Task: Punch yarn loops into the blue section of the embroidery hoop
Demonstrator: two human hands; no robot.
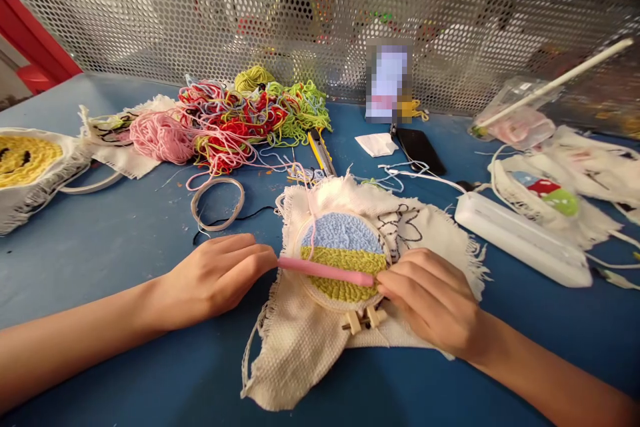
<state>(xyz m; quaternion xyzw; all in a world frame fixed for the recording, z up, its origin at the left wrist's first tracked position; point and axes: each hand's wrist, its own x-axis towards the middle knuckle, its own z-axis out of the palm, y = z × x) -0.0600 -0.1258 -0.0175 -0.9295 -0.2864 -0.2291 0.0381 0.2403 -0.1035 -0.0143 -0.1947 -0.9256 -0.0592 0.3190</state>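
A pink tube-shaped tool (327, 271) lies level across the front of a round embroidery hoop (300, 287). My left hand (223, 275) is closed round the tool's left end. At its right end, the fingertips of my right hand (433, 297) are pinched together. Inside the hoop, the looped yarn is light blue (340, 230) above and olive green (345, 288) below. Frayed cream cloth (300, 353) spreads around the hoop, with wooden clamp pieces at its lower edge. A pink strand (313, 227) hangs over the blue part.
Tangled yarn (240, 117), an empty ring (218, 204) and a yellow cutter (321, 152) lie behind. Further right are a black phone (421, 150), a white power strip (523, 238) and a patterned cloth piece (545, 193). A yellow smiley piece (30, 157) lies far left.
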